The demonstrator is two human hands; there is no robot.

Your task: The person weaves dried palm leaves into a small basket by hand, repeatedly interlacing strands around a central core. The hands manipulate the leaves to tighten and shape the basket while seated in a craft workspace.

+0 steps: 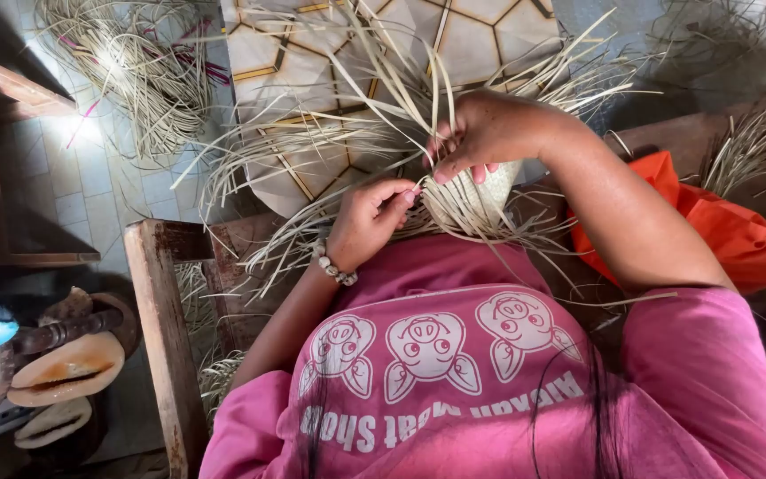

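Straw weave [476, 204], pinched between both hands' fingers [441, 151]

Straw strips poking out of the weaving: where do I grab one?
Pinch one low down, right beside the woven piece, as the left hand does, coming from the person's side. The straw strips are long, flat and thin, so their free ends probably flop.

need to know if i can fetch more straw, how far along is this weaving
Done: a small woven patch sits in the lap, its strands tightly interlaced. In hand: the right hand presses on the patch while the left hand pinches one strand at its edge. Left: most of it, since long loose strands fan out unwoven on all sides. A spare bundle lies on the floor.
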